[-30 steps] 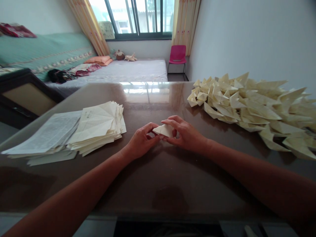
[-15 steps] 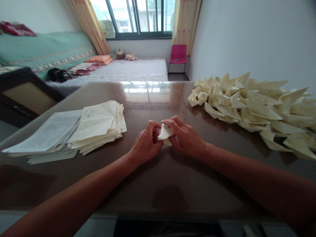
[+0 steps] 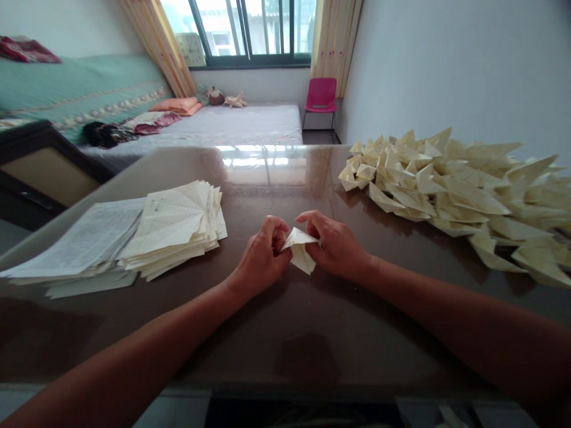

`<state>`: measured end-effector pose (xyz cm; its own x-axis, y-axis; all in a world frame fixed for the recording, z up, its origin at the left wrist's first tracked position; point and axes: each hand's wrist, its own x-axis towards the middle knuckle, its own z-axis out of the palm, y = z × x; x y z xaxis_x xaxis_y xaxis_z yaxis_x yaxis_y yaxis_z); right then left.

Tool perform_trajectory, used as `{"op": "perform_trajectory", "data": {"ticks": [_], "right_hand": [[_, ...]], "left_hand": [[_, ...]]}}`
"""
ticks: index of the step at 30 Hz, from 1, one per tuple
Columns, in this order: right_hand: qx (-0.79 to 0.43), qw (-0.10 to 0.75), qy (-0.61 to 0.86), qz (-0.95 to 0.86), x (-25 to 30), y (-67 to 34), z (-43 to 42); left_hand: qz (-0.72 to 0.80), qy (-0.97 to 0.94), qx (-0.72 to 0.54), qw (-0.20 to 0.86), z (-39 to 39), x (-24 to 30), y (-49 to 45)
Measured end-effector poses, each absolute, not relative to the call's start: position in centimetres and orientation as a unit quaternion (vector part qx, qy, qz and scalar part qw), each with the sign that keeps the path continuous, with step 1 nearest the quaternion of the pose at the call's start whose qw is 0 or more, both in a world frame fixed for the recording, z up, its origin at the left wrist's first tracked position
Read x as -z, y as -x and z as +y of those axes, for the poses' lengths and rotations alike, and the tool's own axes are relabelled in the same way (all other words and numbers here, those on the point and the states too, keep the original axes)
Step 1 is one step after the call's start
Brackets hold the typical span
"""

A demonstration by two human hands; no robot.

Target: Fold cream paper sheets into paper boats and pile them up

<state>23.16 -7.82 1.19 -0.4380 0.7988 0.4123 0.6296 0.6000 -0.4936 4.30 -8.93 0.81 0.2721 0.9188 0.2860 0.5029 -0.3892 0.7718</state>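
A small cream folded paper piece (image 3: 300,249) is held just above the brown glossy table (image 3: 276,333) at its middle. My left hand (image 3: 263,257) pinches its left side with curled fingers. My right hand (image 3: 336,246) grips its right side, thumb and fingers closed on the fold. The piece is partly opened, with a pointed flap hanging down between the hands.
A stack of creased cream sheets (image 3: 176,229) lies at the left on printed pages (image 3: 84,241). A large heap of folded paper boats (image 3: 459,190) fills the right side. Behind the table are a bed (image 3: 214,128), a pink chair (image 3: 321,96) and a window.
The folded piece was lying flat under my fingers; both hands have lifted it and opened it, so a flap now points down.
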Motion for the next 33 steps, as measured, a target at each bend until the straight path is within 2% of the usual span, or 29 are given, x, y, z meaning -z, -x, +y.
{"op": "perform_trajectory", "data": {"ticks": [3,7,12,16,21,27,33], "right_hand": [[-0.138,0.279,0.450,-0.837,-0.9,-23.5,-7.2],[-0.123,0.196,0.448,-0.863,-0.6,-24.1,-6.7],[-0.097,0.198,0.363,-0.905,-0.7,-25.1,-6.2],[-0.112,0.169,0.257,-0.945,-1.1,-26.0,-5.4],[-0.148,0.156,0.231,-0.949,-1.7,-26.8,-4.9],[-0.166,0.139,0.227,-0.949,-2.2,-27.0,-4.8],[-0.169,0.148,0.221,-0.949,-2.2,-26.9,-4.8]], "left_hand": [[0.479,-0.755,-0.356,0.271,-8.0,-0.5,-3.8],[0.465,-0.815,-0.269,0.218,-7.4,-0.2,-3.4],[0.450,-0.864,-0.176,0.142,-8.0,-0.7,-2.7],[0.425,-0.887,-0.127,0.126,-7.9,-1.4,-1.7],[0.381,-0.916,-0.094,0.086,-7.7,-2.4,-0.7],[0.358,-0.927,-0.092,0.055,-7.7,-2.9,-0.1],[0.321,-0.926,-0.197,0.028,-7.6,-1.8,-1.0]]}}
